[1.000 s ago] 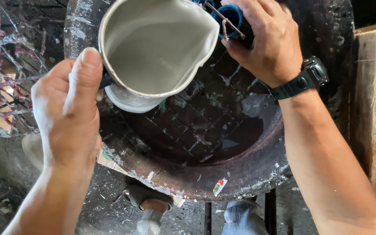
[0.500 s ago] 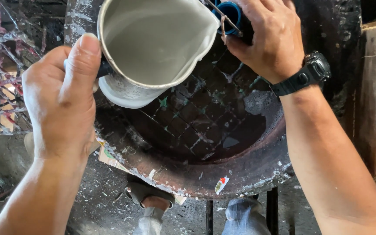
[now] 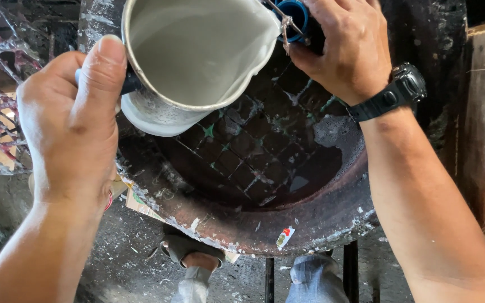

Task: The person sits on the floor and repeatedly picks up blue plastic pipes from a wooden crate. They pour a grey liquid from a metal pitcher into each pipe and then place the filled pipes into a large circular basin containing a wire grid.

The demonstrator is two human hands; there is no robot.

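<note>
A metal pitcher [image 3: 197, 62] holding pale grey liquid hangs tilted over a wide, rusty round pan [image 3: 265, 224] with a grid-marked bottom. The left hand [image 3: 74, 129] is closed around its handle, thumb up by the rim. The right hand [image 3: 349, 45], wearing a black wristwatch [image 3: 394, 92], grips a blue-capped object [image 3: 296, 17] just beside the pitcher's spout.

jug [image 3: 197, 62] over drum [image 3: 265, 168] | left hand [image 3: 71, 123] left of jug | right hand [image 3: 349, 47] right of it
</note>
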